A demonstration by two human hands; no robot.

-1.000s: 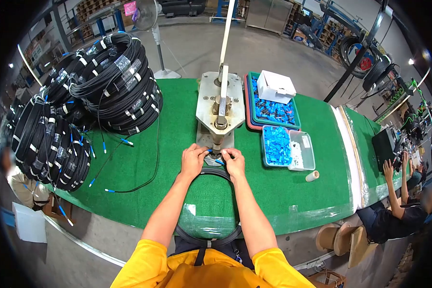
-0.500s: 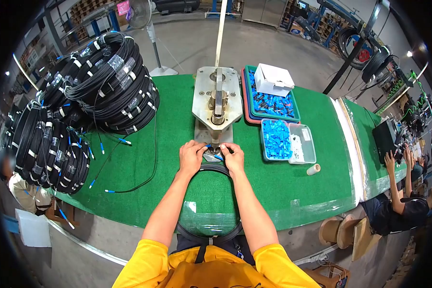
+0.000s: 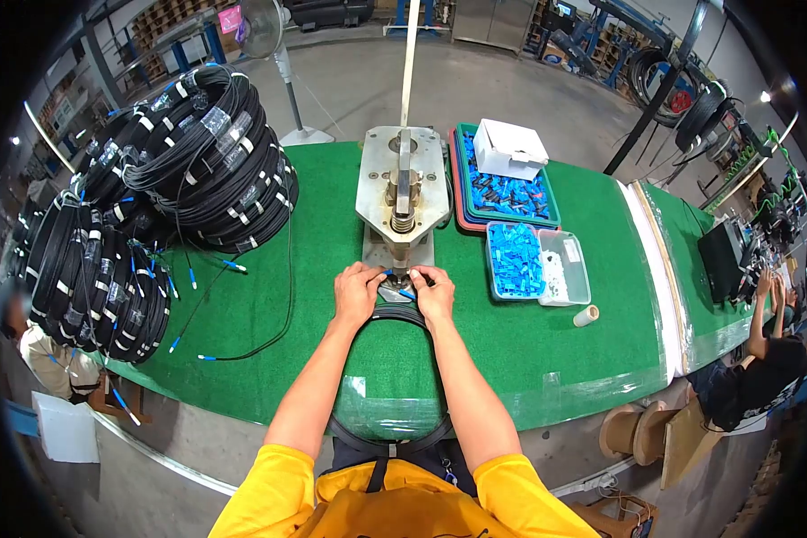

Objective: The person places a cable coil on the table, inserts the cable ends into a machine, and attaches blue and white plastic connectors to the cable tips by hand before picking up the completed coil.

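At the foot of a metal bench press (image 3: 377,202), my left hand (image 3: 356,294) pinches a blue cable connector (image 3: 387,272). My right hand (image 3: 436,296) is closed on the other side of the press, with a second blue connector (image 3: 408,293) at its fingertips. Both hands are just under the press ram, over the shiny metal base; fingers hide part of each connector. A black cable coil (image 3: 398,312) lies below my wrists and hangs over the table's near edge toward my lap.
Tall stacks of coiled black cable (image 3: 242,193) fill the left side. On the right are a tub of blue connectors (image 3: 516,260), a clear tub of white parts (image 3: 556,273), a stacked tray with a white box (image 3: 511,148), and a small roll (image 3: 586,316). Another person (image 3: 767,368) works far right.
My hands stay at the press base with almost no movement. The person at far right has shifted, arms now farther right.
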